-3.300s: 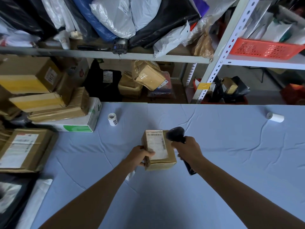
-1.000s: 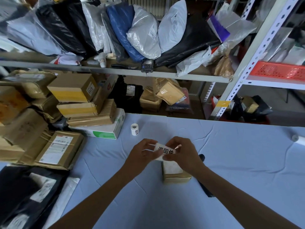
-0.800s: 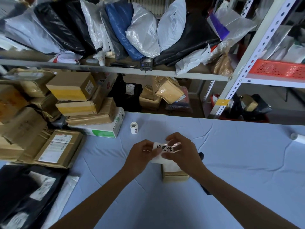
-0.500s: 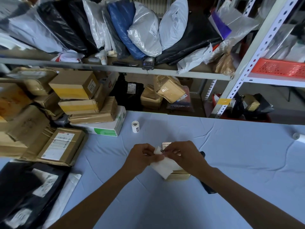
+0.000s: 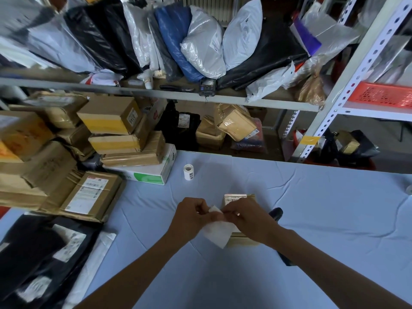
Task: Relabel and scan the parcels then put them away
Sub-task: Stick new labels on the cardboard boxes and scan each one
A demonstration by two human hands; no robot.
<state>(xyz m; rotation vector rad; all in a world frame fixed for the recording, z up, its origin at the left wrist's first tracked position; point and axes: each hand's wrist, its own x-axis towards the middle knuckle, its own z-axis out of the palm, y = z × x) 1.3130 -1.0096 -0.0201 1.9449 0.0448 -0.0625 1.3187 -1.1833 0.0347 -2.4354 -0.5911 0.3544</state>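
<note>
A: Pale blue cloth table (image 5: 323, 208), grey metal shelves (image 5: 223, 99) behind. Hands?
B: Left hand (image 5: 191, 216) and right hand (image 5: 248, 217) both pinch the white paper label sheet (image 5: 217, 234), fingers curled, just over the small brown cardboard parcel (image 5: 236, 198) on the table. Label likely goes straight down; right hand is nearer the black handheld scanner (image 5: 276, 214).

The right hand (image 5: 247, 217) no longer holds the black scanner (image 5: 276, 214). The scanner now lies on the table (image 5: 338, 219), just beside the small box (image 5: 236, 198) and partly under the right arm. The left hand (image 5: 191, 216) has let go of the box. Both hands now pinch a white sticker sheet (image 5: 217, 233) over the box. A moment ago the sheet's black letters faced up. Now its blank side shows, and it hangs down over the box's near left corner.
</note>
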